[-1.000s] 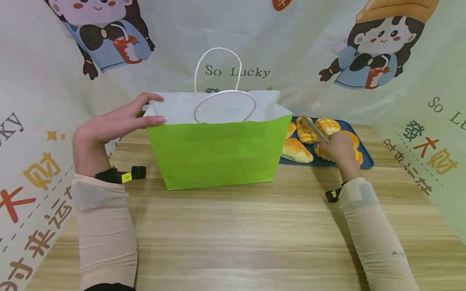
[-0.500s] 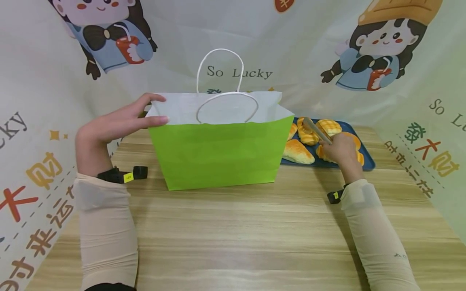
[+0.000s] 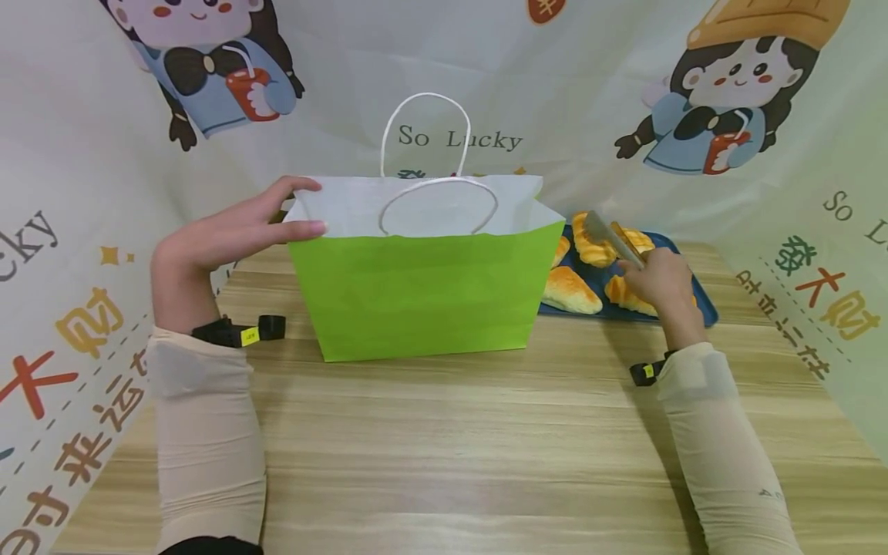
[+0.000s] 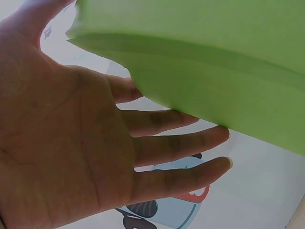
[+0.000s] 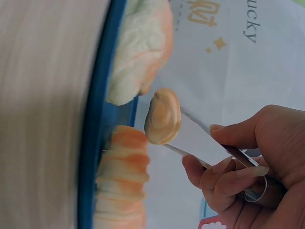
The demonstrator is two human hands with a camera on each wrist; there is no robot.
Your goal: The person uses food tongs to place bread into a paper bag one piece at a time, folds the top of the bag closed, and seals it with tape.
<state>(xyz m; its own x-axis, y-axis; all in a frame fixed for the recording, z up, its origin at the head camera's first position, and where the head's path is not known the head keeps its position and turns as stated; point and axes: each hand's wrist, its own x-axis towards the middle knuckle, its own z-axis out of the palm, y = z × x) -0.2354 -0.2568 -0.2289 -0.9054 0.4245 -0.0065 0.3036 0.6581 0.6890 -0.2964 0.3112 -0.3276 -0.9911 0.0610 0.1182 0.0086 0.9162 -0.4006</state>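
A bright green paper bag (image 3: 423, 297) with a white inside and white cord handles (image 3: 425, 94) stands upright on the table. My left hand (image 3: 225, 231) is at its left top edge: thumb on the front rim, forefinger at the back rim. In the left wrist view the fingers (image 4: 176, 144) stretch out straight along the green side. My right hand (image 3: 662, 281) grips metal tongs (image 3: 627, 245) over a blue tray (image 3: 708, 308). Seen from the right wrist, a ridged bread roll (image 5: 163, 117) sits between the tong arms, raised above the other breads.
Several breads lie on the tray, among them a pale triangular one (image 3: 572, 291) and a ridged one (image 3: 624, 297) by the right hand. The bag hides the tray's left part. A printed cloth (image 3: 555, 77) encloses the wood-grain table (image 3: 444, 447).
The tongs and right hand have shifted slightly right and up. The ridged roll at the tong tips has risen a little. The left hand keeps its place on the bag.
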